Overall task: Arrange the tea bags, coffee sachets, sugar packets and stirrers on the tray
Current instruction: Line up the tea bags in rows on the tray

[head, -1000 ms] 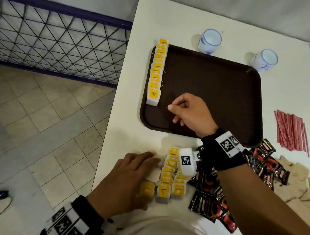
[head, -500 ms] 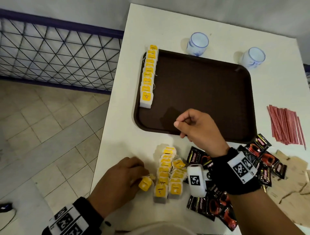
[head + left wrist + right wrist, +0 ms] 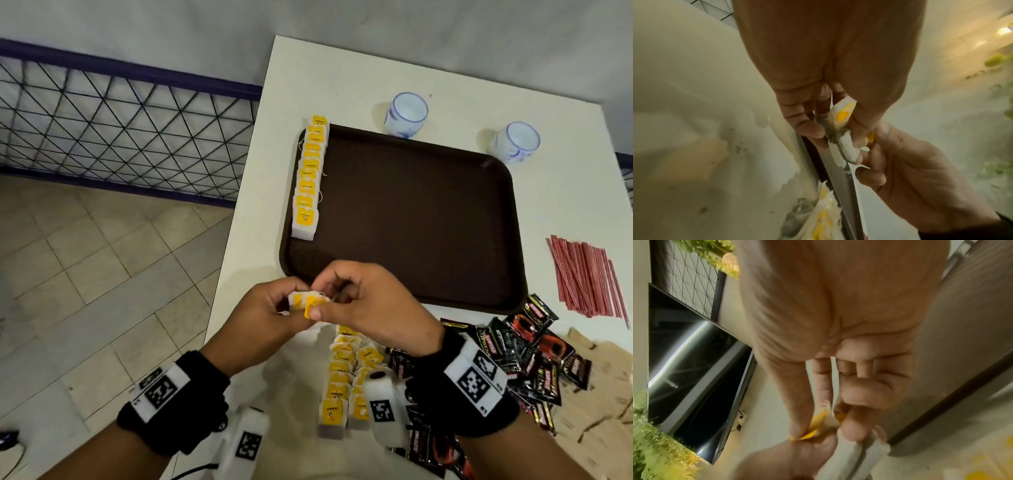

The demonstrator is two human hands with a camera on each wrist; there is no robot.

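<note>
Above the near rim of the tray (image 3: 404, 298), both hands meet: left hand (image 3: 263, 318) grips a small clutch of tea bags (image 3: 301, 303), fingers curled round them; right hand (image 3: 370, 308) pinches a yellow tag (image 3: 314, 306) of the clutch between thumb and forefinger.

Tray: brown, on the white table (image 3: 342, 85). Contents: one row of tea bags (image 3: 310, 178), overlapped, along its left rim from the far left corner toward the near; the rest of the floor is bare.

Table, near edge: loose tea bags (image 3: 342, 383) in rough lines below the hands. To their right, black coffee sachets (image 3: 527, 346) in a heap by the tray's near right corner. Beyond these, brown sugar packets (image 3: 603, 377) at the right edge. Red stirrers (image 3: 585, 274) in a bundle right of the tray.

Table, far edge: two white cups (image 3: 406, 114), blue-patterned, just beyond the tray's far rim.
</note>
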